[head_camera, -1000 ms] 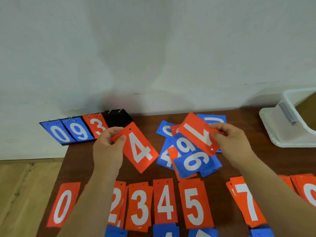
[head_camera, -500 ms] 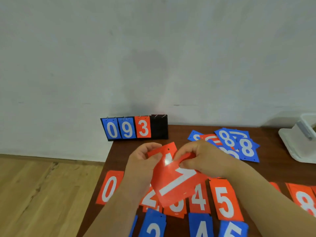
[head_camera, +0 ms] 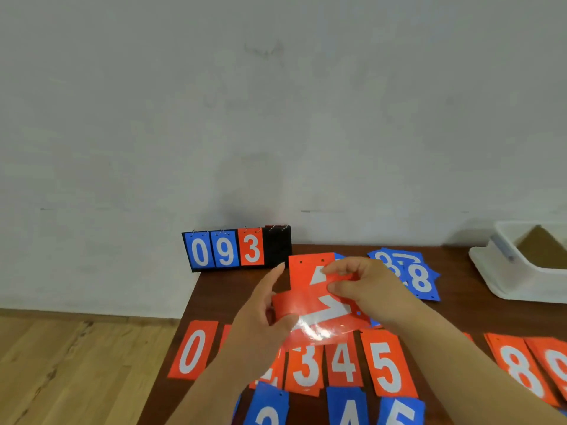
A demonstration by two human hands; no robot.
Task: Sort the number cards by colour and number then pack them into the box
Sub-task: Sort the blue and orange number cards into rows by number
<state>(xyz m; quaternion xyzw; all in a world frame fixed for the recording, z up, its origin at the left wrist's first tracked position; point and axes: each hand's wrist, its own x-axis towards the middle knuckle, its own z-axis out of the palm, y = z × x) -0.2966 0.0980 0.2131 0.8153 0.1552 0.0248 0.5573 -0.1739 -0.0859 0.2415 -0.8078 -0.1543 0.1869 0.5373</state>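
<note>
— Left hand (head_camera: 260, 329)?
— Its thumb pinches the sideways red card (head_camera: 325, 317) at the left end, forefinger straight.
— Right hand (head_camera: 371, 289)?
— Fingers curled, pinching the upright red card (head_camera: 303, 271) where both overlap, above the tabletop's (head_camera: 221, 302) middle.

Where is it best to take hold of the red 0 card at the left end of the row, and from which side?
Take the red 0 card by its left long edge, coming from the left. It lies flat on the table, so a pinch from above finds nothing; that edge is free and close to the table's side, so probably slide it out slightly, then pinch it.
</note>
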